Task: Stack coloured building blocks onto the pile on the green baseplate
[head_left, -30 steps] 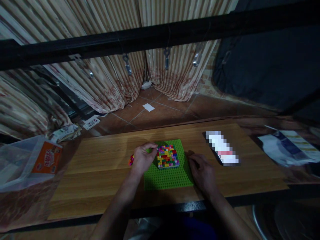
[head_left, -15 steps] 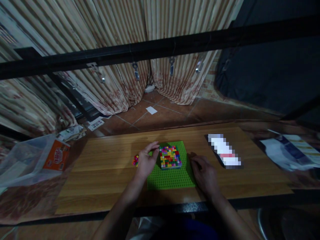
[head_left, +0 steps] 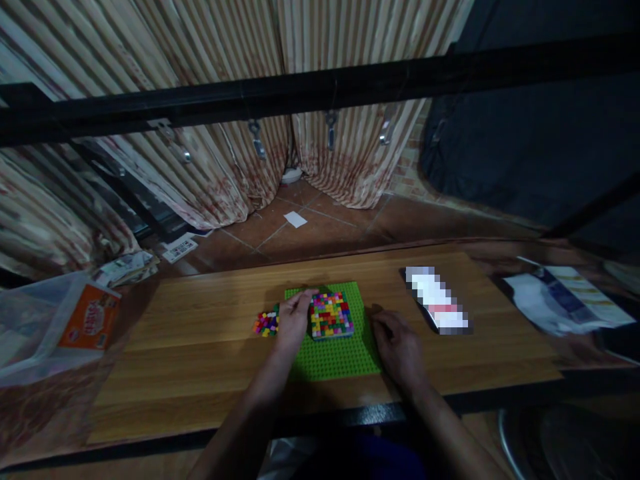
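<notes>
Small bricks in many colours form a square block (head_left: 331,317) on the green studded baseplate (head_left: 335,360). My left hand (head_left: 294,321) is closed in a pinch, fingertips at the far left corner of that block; whatever lies between them is too small to make out. Just left of this hand is a pile of loose bricks (head_left: 266,323), partly covered by it. My right hand (head_left: 400,348) rests by the baseplate's right edge with its fingers curled in. Their tips are in shadow, so any small thing in them is hidden.
A phone (head_left: 436,300) with a blurred-out screen lies on the wooden tabletop (head_left: 190,353), right of my right hand. Beyond the table's left end stands a clear plastic bin (head_left: 37,327) with an orange box (head_left: 90,317). White plastic packaging (head_left: 540,307) sits past the right end.
My left hand has moved right relative to the block, its fingertips now at the corner. More loose bricks show beside it. My right hand stays by the baseplate. The whole view has shifted slightly.
</notes>
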The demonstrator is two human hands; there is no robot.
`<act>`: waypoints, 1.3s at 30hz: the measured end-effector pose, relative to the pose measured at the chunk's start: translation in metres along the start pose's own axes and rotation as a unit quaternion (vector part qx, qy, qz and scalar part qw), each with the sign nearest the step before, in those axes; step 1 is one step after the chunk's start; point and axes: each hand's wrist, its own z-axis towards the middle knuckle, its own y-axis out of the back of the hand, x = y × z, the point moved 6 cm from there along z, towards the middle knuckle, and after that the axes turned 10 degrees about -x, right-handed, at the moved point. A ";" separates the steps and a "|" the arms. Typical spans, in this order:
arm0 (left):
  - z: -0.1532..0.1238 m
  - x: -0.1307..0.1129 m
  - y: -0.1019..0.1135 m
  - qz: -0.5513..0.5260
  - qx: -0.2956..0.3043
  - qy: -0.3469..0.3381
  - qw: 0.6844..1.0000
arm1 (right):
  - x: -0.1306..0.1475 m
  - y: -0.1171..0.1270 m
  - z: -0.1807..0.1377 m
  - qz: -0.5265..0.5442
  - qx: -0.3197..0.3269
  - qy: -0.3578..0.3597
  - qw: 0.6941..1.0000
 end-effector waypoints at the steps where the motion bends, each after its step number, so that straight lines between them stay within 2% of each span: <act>1: 0.000 0.000 0.000 -0.003 -0.005 0.000 1.000 | 0.000 0.000 0.000 -0.001 0.001 0.000 1.000; 8: 0.000 0.003 -0.002 -0.032 -0.020 0.018 0.999 | 0.001 0.000 0.000 0.005 -0.001 -0.011 1.000; 25: 0.001 0.001 -0.002 -0.023 -0.037 -0.051 0.998 | -0.001 -0.001 -0.001 0.006 0.007 -0.008 1.000; 30: -0.002 -0.004 -0.001 0.010 -0.029 -0.070 0.997 | -0.002 -0.002 -0.001 -0.004 0.010 0.009 1.000; 34: -0.011 -0.013 0.023 0.025 -0.073 -0.120 0.990 | -0.006 -0.001 -0.002 -0.021 0.003 0.022 1.000; 39: -0.008 -0.012 0.087 0.140 -0.139 -0.141 0.970 | -0.010 0.000 -0.004 -0.033 0.005 0.027 0.999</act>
